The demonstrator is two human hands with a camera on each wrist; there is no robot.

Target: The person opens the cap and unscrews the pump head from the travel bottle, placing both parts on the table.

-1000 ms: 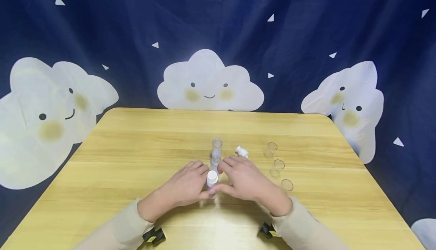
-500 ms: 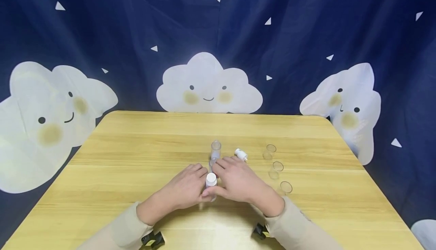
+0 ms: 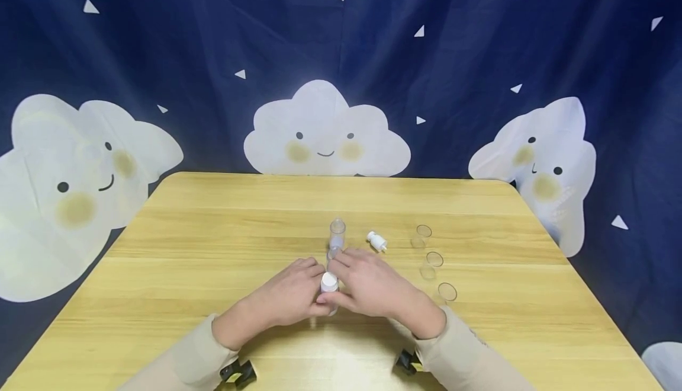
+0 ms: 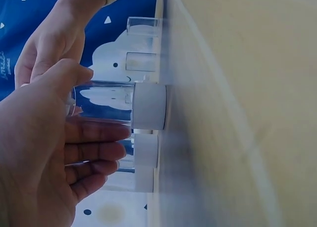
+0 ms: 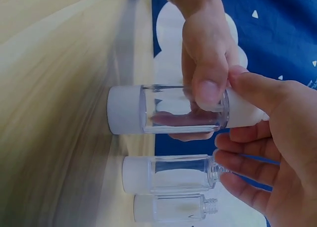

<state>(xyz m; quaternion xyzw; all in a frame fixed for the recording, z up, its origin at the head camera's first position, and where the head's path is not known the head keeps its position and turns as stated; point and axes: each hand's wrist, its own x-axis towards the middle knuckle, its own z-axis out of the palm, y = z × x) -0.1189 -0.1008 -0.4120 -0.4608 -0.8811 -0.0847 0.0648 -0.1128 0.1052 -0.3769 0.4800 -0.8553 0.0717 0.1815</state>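
Observation:
A clear bottle (image 5: 171, 108) with a white base stands upright on the table, a white pump top (image 5: 242, 110) at its mouth. My left hand (image 3: 293, 293) holds the bottle's clear upper body between thumb and fingers. From the other side my right hand (image 3: 373, 284) pinches the white top with thumb and index finger; its other fingers are loosely bent beside the bottle. Behind stand two more clear bottles in a line, the nearer bottle (image 5: 181, 175) and the farther bottle (image 5: 181, 208), both with bare threaded necks. In the head view, the hands partly hide the held and nearer bottles.
A loose white pump top (image 3: 377, 241) lies on its side on the wooden table (image 3: 240, 225), right of the farthest bottle. Three clear cylindrical caps stand in a row at the right, the nearest cap (image 3: 447, 292) beside my right wrist. A dark blue curtain (image 3: 341, 35) hangs behind.
My right hand has moved slightly left, its thumb now across the front of the bottle near my left thumb. The left hand stays in place. The head view has shifted slightly.

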